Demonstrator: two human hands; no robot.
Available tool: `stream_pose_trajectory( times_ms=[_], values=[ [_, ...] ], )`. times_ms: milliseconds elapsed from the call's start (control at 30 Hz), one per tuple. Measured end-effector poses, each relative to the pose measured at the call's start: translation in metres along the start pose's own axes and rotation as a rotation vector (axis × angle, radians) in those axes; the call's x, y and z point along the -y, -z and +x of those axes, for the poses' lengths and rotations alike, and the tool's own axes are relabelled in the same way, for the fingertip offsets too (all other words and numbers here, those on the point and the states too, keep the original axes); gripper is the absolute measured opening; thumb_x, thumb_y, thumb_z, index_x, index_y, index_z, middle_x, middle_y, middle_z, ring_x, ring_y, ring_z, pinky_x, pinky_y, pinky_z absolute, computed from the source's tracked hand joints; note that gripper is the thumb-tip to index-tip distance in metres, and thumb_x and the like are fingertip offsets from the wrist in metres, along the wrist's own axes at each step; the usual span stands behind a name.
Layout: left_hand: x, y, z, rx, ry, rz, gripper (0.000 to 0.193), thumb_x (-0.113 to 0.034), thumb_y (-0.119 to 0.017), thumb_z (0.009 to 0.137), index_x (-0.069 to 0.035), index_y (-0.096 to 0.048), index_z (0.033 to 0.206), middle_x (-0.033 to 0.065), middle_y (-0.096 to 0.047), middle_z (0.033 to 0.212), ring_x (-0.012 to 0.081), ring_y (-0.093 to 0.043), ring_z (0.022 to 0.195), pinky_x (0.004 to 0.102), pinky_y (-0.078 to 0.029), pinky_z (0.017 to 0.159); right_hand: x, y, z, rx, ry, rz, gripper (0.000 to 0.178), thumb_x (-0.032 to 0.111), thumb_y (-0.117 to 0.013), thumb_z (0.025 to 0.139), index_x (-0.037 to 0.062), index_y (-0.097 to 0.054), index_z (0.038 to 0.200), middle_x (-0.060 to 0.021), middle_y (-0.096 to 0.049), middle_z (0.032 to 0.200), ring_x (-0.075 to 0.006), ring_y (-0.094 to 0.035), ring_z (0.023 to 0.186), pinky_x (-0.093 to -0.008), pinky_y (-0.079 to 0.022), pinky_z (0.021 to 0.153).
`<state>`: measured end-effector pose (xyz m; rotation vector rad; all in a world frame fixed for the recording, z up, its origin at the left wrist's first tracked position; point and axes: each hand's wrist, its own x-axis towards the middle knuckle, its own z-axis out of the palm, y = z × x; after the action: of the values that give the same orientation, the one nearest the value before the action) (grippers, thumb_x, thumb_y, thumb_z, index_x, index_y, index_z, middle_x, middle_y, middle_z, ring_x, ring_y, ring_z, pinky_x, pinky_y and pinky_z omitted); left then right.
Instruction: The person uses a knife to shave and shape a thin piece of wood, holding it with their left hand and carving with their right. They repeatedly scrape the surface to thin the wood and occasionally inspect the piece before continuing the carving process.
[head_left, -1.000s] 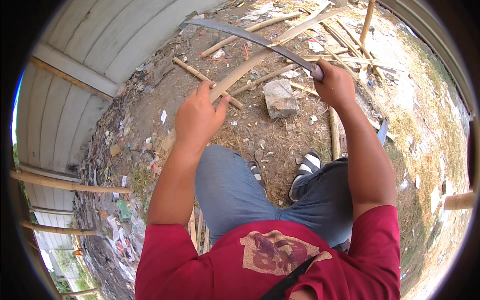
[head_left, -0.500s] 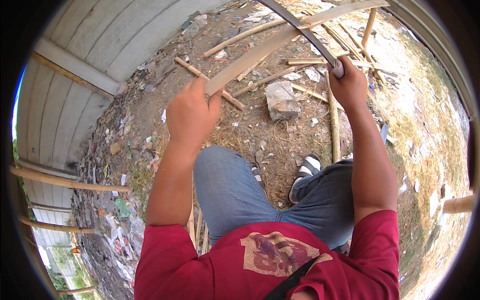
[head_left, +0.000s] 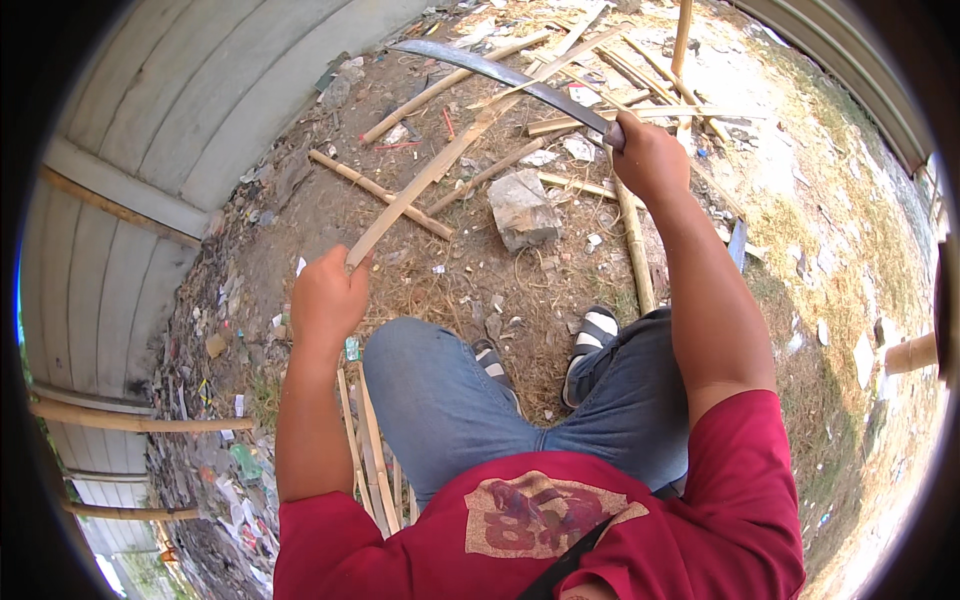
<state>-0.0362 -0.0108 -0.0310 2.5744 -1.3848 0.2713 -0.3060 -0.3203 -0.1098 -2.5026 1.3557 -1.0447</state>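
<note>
My left hand (head_left: 331, 298) is closed round the near end of a long, flat bamboo strip (head_left: 430, 172), which slants away to the upper right. In my right hand (head_left: 650, 158) is the handle of a machete (head_left: 500, 72), its long dark blade curving off to the left. The blade lies across the strip toward the strip's far part, where a thin sliver (head_left: 500, 96) stands out from the edge. Whether the blade touches or bites into the strip I cannot tell.
A pale stone block (head_left: 524, 210) sits on the littered ground ahead of my feet. Bamboo poles (head_left: 380, 193) and split pieces lie around it. Cut strips (head_left: 368, 450) are beside my left thigh. A panelled wall (head_left: 130, 230) runs along the left, with bamboo poles (head_left: 140, 424) jutting there.
My left hand has drawn nearer and lower with the strip, now held at a steeper slant. The machete has swung to the left and lies flatter; my right hand has shifted slightly left.
</note>
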Motion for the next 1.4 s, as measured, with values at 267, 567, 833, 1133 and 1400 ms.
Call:
stream_pose_trajectory(
  times_ms=[267,567,833,1133,1400],
  values=[
    [0.029,-0.021,-0.010,0.212,0.125,-0.103,0.052,-0.048,-0.056,0.099,0.002,-0.064,0.085,0.0236,-0.060,0.068,0.0418,-0.060,0.066,0.0465,-0.045,0.062,0.040,0.003,-0.008,0.249,-0.031,-0.012,0.013,0.025,-0.060,0.094,0.0119,-0.064,0.097,-0.0147,-0.072,0.089,-0.0350,-0.070,0.086,-0.0487,-0.054,0.076],
    [0.059,-0.020,-0.015,0.365,0.139,-0.230,0.055,-0.049,-0.056,0.099,0.004,-0.064,0.088,0.0176,-0.060,0.066,0.0319,-0.057,0.063,0.0438,-0.045,0.063,0.045,-0.004,-0.018,0.289,0.129,0.039,0.008,0.017,-0.063,0.086,0.0130,-0.061,0.093,-0.0125,-0.069,0.079,-0.0356,-0.068,0.077,-0.0492,-0.053,0.068],
    [0.097,-0.006,-0.034,0.478,0.106,-0.310,0.053,-0.047,-0.055,0.101,0.003,-0.060,0.085,0.0028,-0.046,0.060,0.0130,-0.044,0.057,0.0357,-0.039,0.054,0.029,-0.006,-0.008,0.264,0.155,-0.031,0.014,0.024,-0.056,0.096,0.0119,-0.062,0.096,-0.0130,-0.070,0.081,-0.0352,-0.070,0.082,-0.0475,-0.054,0.072],
    [0.114,-0.020,-0.048,0.599,0.243,-0.348,0.053,-0.048,-0.054,0.102,0.001,-0.056,0.081,0.0028,-0.047,0.066,0.0141,-0.044,0.066,0.0359,-0.040,0.060,0.023,-0.017,-0.020,0.482,0.016,0.153,0.024,0.029,-0.054,0.096,0.0090,-0.067,0.103,-0.0180,-0.071,0.098,-0.0372,-0.068,0.095,-0.0487,-0.053,0.083],
    [0.117,-0.013,-0.046,0.702,0.284,-0.435,0.053,-0.051,-0.053,0.102,-0.002,-0.056,0.081,-0.0006,-0.047,0.066,0.0127,-0.045,0.062,0.0334,-0.040,0.058,0.051,-0.011,-0.017,0.407,0.356,-0.136,0.005,0.016,-0.058,0.090,0.0152,-0.063,0.092,-0.0096,-0.071,0.083,-0.0304,-0.071,0.079,-0.0443,-0.054,0.071]
  ],
)
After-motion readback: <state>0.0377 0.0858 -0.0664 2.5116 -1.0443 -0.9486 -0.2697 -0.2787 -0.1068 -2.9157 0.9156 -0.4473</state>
